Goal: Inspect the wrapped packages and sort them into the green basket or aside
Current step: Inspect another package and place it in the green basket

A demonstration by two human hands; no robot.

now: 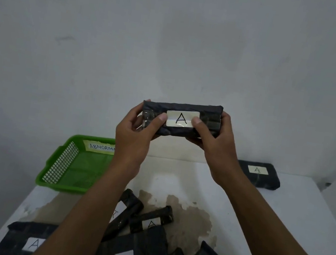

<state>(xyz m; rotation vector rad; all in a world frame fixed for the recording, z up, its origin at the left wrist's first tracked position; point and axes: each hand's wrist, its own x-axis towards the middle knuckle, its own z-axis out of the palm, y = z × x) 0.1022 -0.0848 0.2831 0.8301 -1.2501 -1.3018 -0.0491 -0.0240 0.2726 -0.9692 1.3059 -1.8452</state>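
A black wrapped package [184, 108] with a white label marked "A" is held up in the air in front of the wall. My left hand [136, 131] grips its left end, thumb on the front beside the label. My right hand [215, 139] grips its right end, thumb on the label's right edge. The green basket [63, 168], labelled "ABNORM…", stands on the table at the left below the hands. Part of it is hidden behind my left forearm. One black package [264, 176] marked "A" lies aside at the table's back right.
Several more black packages with "A" labels lie in a heap at the table's near edge [133, 251]. The white table [279, 220] has a brown stain in its middle. A plain wall stands right behind the table.
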